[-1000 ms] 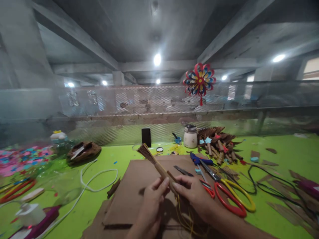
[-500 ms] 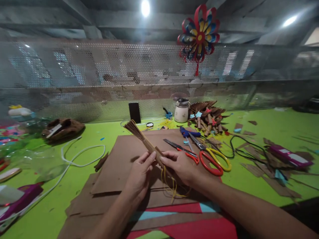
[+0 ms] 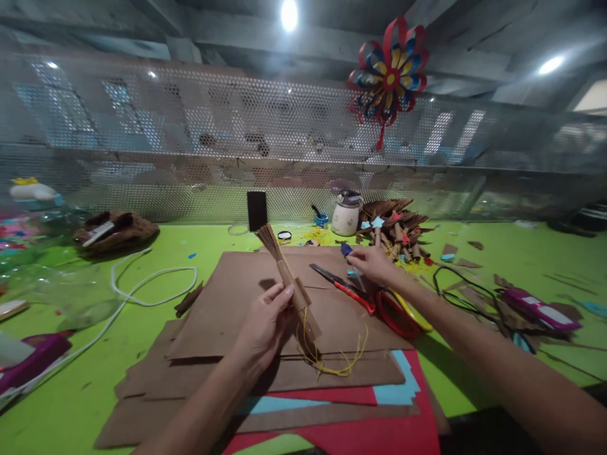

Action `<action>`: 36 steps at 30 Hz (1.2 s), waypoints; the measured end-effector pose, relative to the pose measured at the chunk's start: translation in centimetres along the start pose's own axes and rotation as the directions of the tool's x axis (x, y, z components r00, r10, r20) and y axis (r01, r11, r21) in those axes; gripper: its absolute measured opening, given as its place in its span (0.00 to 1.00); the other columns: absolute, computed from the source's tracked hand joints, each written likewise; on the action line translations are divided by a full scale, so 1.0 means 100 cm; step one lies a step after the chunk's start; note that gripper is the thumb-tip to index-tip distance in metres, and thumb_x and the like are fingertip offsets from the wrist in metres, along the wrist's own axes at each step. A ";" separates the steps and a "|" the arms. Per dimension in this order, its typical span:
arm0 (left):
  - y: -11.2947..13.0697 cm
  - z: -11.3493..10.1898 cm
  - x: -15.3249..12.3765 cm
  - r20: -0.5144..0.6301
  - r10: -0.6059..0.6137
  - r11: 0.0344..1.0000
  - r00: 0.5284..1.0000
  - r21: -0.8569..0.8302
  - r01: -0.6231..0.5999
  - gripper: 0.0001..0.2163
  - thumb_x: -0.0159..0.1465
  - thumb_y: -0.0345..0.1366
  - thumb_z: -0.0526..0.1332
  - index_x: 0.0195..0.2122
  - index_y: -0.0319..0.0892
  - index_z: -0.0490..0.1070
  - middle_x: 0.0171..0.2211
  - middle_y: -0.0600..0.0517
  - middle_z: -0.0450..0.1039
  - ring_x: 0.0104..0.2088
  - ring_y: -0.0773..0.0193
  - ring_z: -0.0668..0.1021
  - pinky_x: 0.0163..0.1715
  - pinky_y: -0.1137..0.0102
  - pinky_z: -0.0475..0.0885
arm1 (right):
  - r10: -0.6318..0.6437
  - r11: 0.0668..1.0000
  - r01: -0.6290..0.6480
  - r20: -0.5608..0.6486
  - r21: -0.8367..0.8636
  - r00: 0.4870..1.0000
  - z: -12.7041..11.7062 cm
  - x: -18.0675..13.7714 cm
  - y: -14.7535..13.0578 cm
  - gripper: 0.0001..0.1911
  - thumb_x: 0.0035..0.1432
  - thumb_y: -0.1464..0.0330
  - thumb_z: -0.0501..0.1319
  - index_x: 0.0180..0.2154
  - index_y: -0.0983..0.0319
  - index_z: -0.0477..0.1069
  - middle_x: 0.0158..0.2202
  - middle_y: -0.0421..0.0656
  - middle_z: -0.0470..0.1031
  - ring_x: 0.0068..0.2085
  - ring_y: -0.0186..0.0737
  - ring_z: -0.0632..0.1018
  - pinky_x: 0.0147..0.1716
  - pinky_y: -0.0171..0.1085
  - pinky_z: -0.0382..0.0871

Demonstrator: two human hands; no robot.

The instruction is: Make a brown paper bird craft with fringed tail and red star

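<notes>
Your left grip (image 3: 266,319) pinches bundle (image 3: 287,272); right grip (image 3: 373,262), fingers curled, at glue gun (image 3: 346,249), hold unclear. Step seems pickup; next needs bundle steady, string (image 3: 321,367) clear.

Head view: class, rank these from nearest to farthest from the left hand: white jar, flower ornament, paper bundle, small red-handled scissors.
1. Paper bundle: held in the left hand.
2. Small red-handled scissors: ahead, to its right.
3. White jar: farther back, also right.
4. Flower ornament: up high, right.

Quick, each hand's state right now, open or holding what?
Left hand: closed, holding the pleated brown paper piece.
Right hand: at the blue glue gun; grip cannot be told.
</notes>
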State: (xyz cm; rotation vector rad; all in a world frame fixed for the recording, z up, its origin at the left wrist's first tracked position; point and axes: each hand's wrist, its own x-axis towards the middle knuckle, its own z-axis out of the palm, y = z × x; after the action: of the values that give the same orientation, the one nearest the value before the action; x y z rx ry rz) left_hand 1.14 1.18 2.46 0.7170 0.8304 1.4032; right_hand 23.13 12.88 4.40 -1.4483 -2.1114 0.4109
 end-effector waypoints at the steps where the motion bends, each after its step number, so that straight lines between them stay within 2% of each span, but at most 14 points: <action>1: 0.000 0.000 0.000 0.007 0.010 1.000 1.000 -0.002 -0.010 0.08 0.53 0.32 0.65 0.34 0.35 0.74 0.30 0.49 0.76 0.29 0.70 0.76 0.32 0.77 0.72 | 0.031 0.996 -0.031 0.001 -0.085 1.000 -0.006 0.007 0.012 0.11 0.52 0.69 0.56 0.26 0.66 0.75 0.29 0.47 0.76 0.35 0.43 0.74 0.35 0.37 0.62; 4: 0.002 -0.002 -0.001 0.018 0.027 1.000 0.999 0.008 -0.027 0.07 0.55 0.31 0.63 0.34 0.35 0.74 0.30 0.50 0.75 0.29 0.70 0.75 0.31 0.78 0.71 | 0.110 0.947 -0.104 0.002 -0.303 0.994 -0.014 0.008 0.038 0.09 0.49 0.69 0.58 0.22 0.66 0.73 0.28 0.52 0.75 0.35 0.48 0.74 0.32 0.38 0.60; 8: 0.006 -0.002 -0.003 0.020 0.030 0.999 0.999 0.012 -0.030 0.06 0.56 0.31 0.63 0.34 0.36 0.74 0.30 0.50 0.75 0.29 0.70 0.75 0.31 0.78 0.71 | 0.198 0.864 -0.165 0.020 -0.475 0.980 -0.012 -0.021 0.055 0.10 0.46 0.64 0.61 0.23 0.66 0.73 0.28 0.54 0.75 0.33 0.50 0.75 0.28 0.36 0.58; 11: 0.007 0.000 -0.004 0.016 0.010 1.000 1.000 0.010 -0.010 0.07 0.55 0.32 0.63 0.35 0.36 0.74 0.30 0.50 0.75 0.29 0.70 0.74 0.31 0.77 0.71 | 0.242 0.834 -0.177 0.059 -0.523 0.968 -0.011 -0.040 0.063 0.12 0.48 0.62 0.60 0.24 0.64 0.74 0.26 0.49 0.75 0.30 0.43 0.75 0.25 0.33 0.56; 14: 0.007 0.000 -0.004 0.016 -0.001 1.000 1.000 0.016 0.001 0.07 0.55 0.32 0.63 0.35 0.37 0.74 0.30 0.51 0.75 0.28 0.71 0.73 0.30 0.78 0.70 | 0.247 0.819 -0.164 0.079 -0.549 0.966 -0.012 -0.048 0.070 0.09 0.48 0.64 0.59 0.24 0.63 0.73 0.27 0.46 0.75 0.30 0.39 0.74 0.25 0.31 0.55; 20: 0.006 -0.001 -0.004 0.034 0.002 1.000 0.999 0.017 -0.003 0.07 0.55 0.34 0.64 0.34 0.37 0.74 0.30 0.51 0.74 0.29 0.71 0.73 0.30 0.78 0.69 | 0.230 0.790 -0.121 0.107 -0.602 0.967 -0.023 -0.051 0.074 0.05 0.46 0.70 0.59 0.24 0.63 0.73 0.25 0.44 0.74 0.27 0.38 0.73 0.22 0.32 0.55; 23: 0.004 0.000 -0.004 0.043 -0.019 0.999 0.999 0.028 0.018 0.09 0.54 0.34 0.65 0.36 0.37 0.74 0.30 0.51 0.74 0.29 0.71 0.73 0.30 0.78 0.69 | 0.151 0.792 -0.053 0.112 -0.608 0.982 -0.024 -0.033 0.065 0.09 0.54 0.69 0.56 0.29 0.64 0.74 0.31 0.46 0.76 0.34 0.41 0.75 0.29 0.33 0.62; 26: 0.002 -0.001 -0.003 0.054 -0.024 0.999 0.998 0.039 0.022 0.11 0.54 0.35 0.65 0.37 0.38 0.74 0.32 0.50 0.75 0.30 0.70 0.73 0.31 0.77 0.69 | 0.083 0.784 0.019 0.136 -0.620 0.987 -0.016 0.003 0.056 0.12 0.60 0.67 0.55 0.43 0.65 0.70 0.45 0.47 0.71 0.45 0.42 0.72 0.43 0.40 0.66; 27: 0.003 -0.002 -0.002 0.052 -0.021 0.999 0.998 0.040 0.018 0.11 0.53 0.35 0.65 0.37 0.38 0.74 0.32 0.50 0.75 0.30 0.69 0.74 0.31 0.77 0.69 | 0.085 0.777 0.034 0.159 -0.629 0.984 -0.011 0.016 0.055 0.14 0.60 0.65 0.56 0.46 0.64 0.67 0.47 0.47 0.69 0.45 0.42 0.72 0.43 0.45 0.67; 28: 0.003 -0.003 -0.001 0.050 -0.015 0.999 0.999 0.041 0.013 0.11 0.53 0.35 0.66 0.37 0.38 0.74 0.32 0.50 0.75 0.30 0.69 0.74 0.31 0.76 0.69 | 0.092 0.770 0.051 0.190 -0.636 0.977 -0.007 0.028 0.055 0.16 0.60 0.65 0.56 0.48 0.64 0.65 0.48 0.47 0.68 0.45 0.42 0.73 0.43 0.46 0.68; 32: 0.006 -0.008 0.002 0.032 0.003 0.999 0.999 0.033 -0.004 0.11 0.51 0.35 0.67 0.35 0.37 0.74 0.32 0.49 0.75 0.29 0.69 0.74 0.31 0.76 0.69 | 0.143 0.737 0.102 0.301 -0.668 0.943 0.008 0.064 0.058 0.15 0.60 0.65 0.56 0.48 0.63 0.65 0.48 0.46 0.68 0.44 0.41 0.73 0.41 0.45 0.70; 36: 0.006 -0.012 0.003 0.039 0.000 1.000 0.999 0.028 -0.001 0.12 0.51 0.35 0.67 0.36 0.37 0.75 0.32 0.48 0.76 0.30 0.68 0.74 0.31 0.75 0.68 | 0.154 0.717 0.168 0.389 -0.676 0.908 0.010 0.078 0.064 0.15 0.60 0.65 0.56 0.48 0.63 0.65 0.48 0.46 0.68 0.44 0.42 0.73 0.41 0.45 0.70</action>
State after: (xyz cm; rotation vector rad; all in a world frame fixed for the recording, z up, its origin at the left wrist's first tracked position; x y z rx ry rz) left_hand -0.18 1.50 2.33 0.7640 0.8203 1.3764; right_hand 25.26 22.59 2.24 -1.8830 -2.8178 -0.1475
